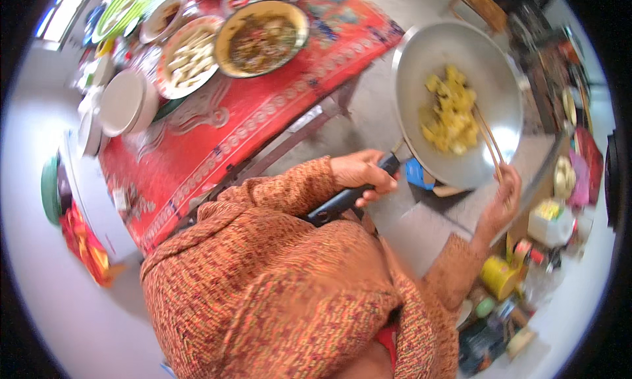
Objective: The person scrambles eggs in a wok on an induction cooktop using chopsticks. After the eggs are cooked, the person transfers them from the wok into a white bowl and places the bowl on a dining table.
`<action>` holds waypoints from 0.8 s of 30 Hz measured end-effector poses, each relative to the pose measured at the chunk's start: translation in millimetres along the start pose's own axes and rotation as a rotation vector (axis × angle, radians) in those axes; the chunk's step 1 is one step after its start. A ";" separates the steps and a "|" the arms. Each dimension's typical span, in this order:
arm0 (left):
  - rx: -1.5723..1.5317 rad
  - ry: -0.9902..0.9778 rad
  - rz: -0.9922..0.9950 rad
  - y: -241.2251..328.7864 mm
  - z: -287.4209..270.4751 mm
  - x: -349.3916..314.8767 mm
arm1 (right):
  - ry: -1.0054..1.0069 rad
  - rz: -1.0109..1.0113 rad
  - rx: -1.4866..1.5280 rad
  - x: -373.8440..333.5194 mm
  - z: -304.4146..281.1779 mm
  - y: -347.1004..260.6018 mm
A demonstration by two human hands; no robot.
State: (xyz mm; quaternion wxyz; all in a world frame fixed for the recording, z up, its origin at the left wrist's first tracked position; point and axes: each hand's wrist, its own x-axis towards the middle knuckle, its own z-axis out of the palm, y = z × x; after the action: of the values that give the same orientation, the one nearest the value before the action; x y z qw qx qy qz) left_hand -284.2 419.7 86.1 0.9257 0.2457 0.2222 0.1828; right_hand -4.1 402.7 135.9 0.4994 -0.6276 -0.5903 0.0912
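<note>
A large silver wok (pixel 421 70) is held up by its black handle (pixel 339 204), with my left hand (pixel 362 174) wrapped round the grip near the pan. Yellow scrambled egg (pixel 454 112) lies in a heap on the wok's bottom. Between the fingers of my right hand (pixel 505 193) is a pair of wooden chopsticks (pixel 488 139). Their tips reach in over the wok's right wall and touch the right side of the egg.
On the left, a table with a red patterned cloth (pixel 237 126) carries a bowl of stew (pixel 263 40), a plate of pale strips (pixel 191 58) and stacked bowls (pixel 122 102). At right stand a white jug (pixel 552 222), a yellow can (pixel 498 277) and other containers.
</note>
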 end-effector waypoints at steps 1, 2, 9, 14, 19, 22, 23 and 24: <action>0.067 -0.003 -0.060 7.4 -3.3 2.2 | -0.010 0.011 -0.033 4.3 3.2 5.3; 0.026 0.023 -0.077 8.3 -6.9 7.0 | 0.008 0.050 -0.007 6.6 16.7 4.3; 0.008 0.066 -0.017 18.0 -26.0 41.1 | -0.117 -0.170 0.014 21.7 55.1 23.0; -0.060 0.008 -0.057 16.5 -38.8 71.7 | -0.069 -0.166 -0.007 13.1 38.6 35.5; -0.078 -0.047 -0.084 15.3 -38.3 90.8 | 0.095 -0.066 0.008 -3.5 7.7 43.9; -0.108 -0.104 -0.129 18.1 -39.2 100.0 | 0.213 -0.035 0.049 -19.2 4.1 48.0; -0.108 -0.140 -0.134 18.2 -40.7 103.6 | 0.234 -0.018 0.063 -24.9 2.8 48.7; -0.108 -0.176 -0.138 18.4 -41.6 106.9 | 0.255 -0.001 0.078 -29.8 2.0 49.5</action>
State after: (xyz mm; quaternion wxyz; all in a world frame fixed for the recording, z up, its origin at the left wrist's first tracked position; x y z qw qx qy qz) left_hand -220.1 498.0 29.1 0.9638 0.1946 0.1465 0.1080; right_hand 18.2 388.6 84.4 0.5944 -0.6139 -0.5184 0.0329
